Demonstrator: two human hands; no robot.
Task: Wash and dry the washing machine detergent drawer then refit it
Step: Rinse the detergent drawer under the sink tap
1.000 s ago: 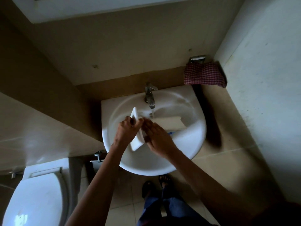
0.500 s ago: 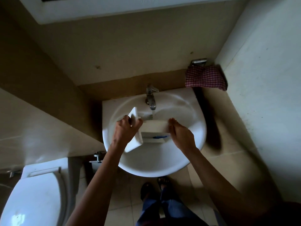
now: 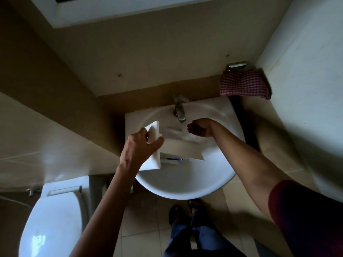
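Head cam: left hand (image 3: 143, 145) grips drawer (image 3: 182, 147) by its front panel, tilted inside sink (image 3: 185, 192) below tap (image 3: 179, 110). Right hand (image 3: 201, 127) loosely cupped, holds nothing. Imo angle compartments under tap, rub corners w/ free fingers.

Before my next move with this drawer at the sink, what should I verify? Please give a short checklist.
1. Grip: left hand holds the drawer by its front panel: ok.
2. Position: drawer lies over the sink bowl: ok.
3. Free hand: right hand holds nothing, near the tap: ok.
4. Water running: cannot tell, too dim.
5. Drawer inside clean: cannot tell.
6. Drying: checked cloth hangs beside the sink: ok.
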